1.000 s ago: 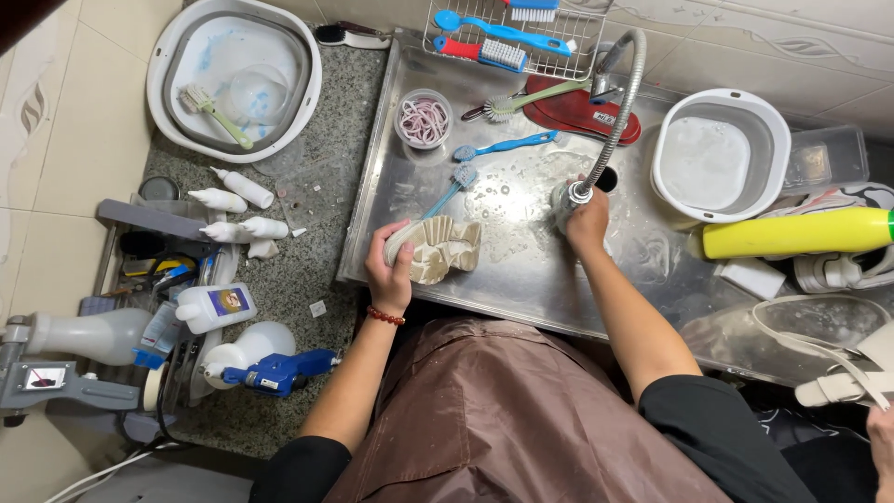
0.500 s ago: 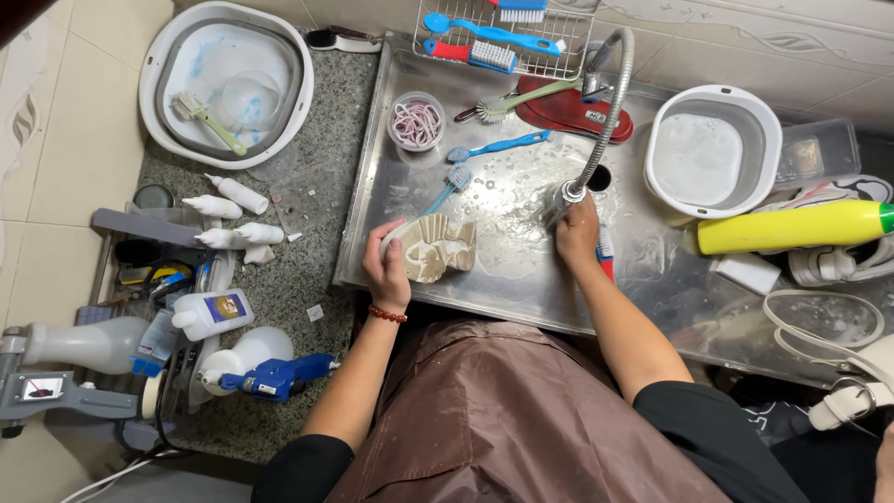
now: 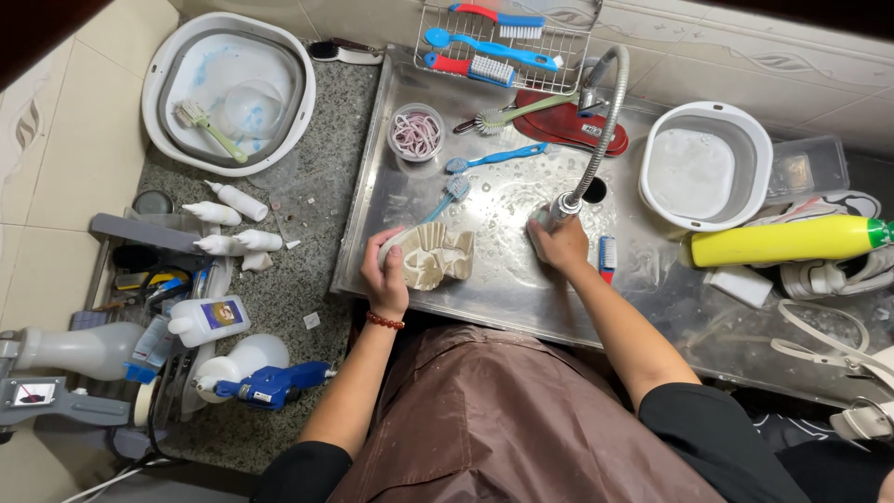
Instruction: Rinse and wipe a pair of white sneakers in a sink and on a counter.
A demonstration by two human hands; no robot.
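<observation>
The left hand (image 3: pixel 384 272) curls around the heel end of a cream-coloured shoe (image 3: pixel 436 257), gripping it on its side against the wet steel sink tray (image 3: pixel 503 279) at the centre of the frame. Just right of it, the right hand (image 3: pixel 562 245) closes around the nozzle of the flexible faucet hose (image 3: pixel 596 130), which arches down from the upper middle. A blue brush (image 3: pixel 445 198) lies just above the shoe, and a bowl of pink laces (image 3: pixel 416 133) sits further up. At upper left a white basin (image 3: pixel 228 88) rests on the granite counter; at right lies a yellow bottle (image 3: pixel 782 240).
</observation>
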